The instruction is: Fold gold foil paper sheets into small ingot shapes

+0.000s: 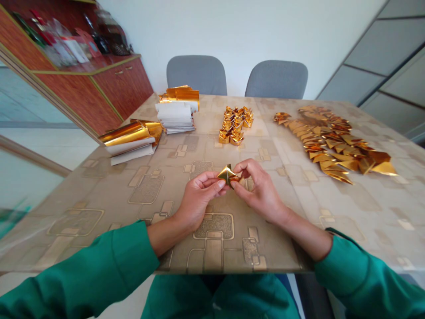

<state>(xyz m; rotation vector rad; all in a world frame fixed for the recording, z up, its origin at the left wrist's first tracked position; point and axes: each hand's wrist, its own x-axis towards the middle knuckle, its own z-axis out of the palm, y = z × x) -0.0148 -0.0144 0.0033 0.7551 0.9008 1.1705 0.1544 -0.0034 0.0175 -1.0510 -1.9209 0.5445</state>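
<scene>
Between my two hands, just above the patterned tablecloth, is a small folded gold foil paper piece [227, 173] with a pointed top. My left hand [201, 192] pinches its left side between thumb and fingers. The thumb and index finger of my right hand [257, 186] close on its right side. Beyond my hands stand short rows of joined gold paper folds [234, 126]. To the right lies a large spread of loose folded gold paper pieces [332, 141], overlapping in curved rows.
A stack of gold and white paper sheets [175, 116] sits at the far left of the table [212, 243], with another curled stack [133, 139] nearer its left edge. Two grey chairs [196, 73] stand behind. A wooden cabinet [122, 86] with bottles is at the left.
</scene>
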